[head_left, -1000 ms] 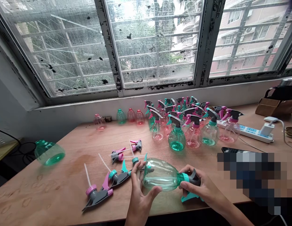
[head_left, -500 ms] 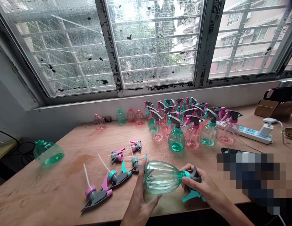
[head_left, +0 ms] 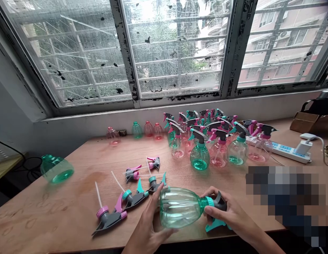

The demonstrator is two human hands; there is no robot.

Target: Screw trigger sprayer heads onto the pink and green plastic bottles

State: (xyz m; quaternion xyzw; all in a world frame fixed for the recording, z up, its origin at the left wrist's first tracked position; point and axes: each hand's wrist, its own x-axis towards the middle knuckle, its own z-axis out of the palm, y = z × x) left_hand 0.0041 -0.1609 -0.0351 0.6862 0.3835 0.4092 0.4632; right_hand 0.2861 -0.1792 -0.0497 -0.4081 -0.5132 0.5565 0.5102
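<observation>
A clear green spray bottle (head_left: 179,207) lies sideways in the air above the table's front edge, its base toward the left. My left hand (head_left: 150,222) grips it around the base end. With my right hand (head_left: 223,210) I hold its neck, fingers closed around the teal collar (head_left: 209,201) of the dark grey and teal spray head (head_left: 216,225), which points down. Left of the bottle lie several loose spray heads with thin tubes, among them a pink and grey one (head_left: 109,220) and a teal and grey one (head_left: 133,199).
Several assembled spray bottles (head_left: 200,157) stand at the back right, before a white power strip (head_left: 290,151). Headless bottles (head_left: 136,130) line the wall; a green one (head_left: 56,169) is at the left edge. A brown box (head_left: 303,118) sits far right. A pixelated patch covers the right front.
The bottle's base end has dropped slightly and shifted left with my left hand. My right hand stays at the collar. The whole view has shifted a little.
</observation>
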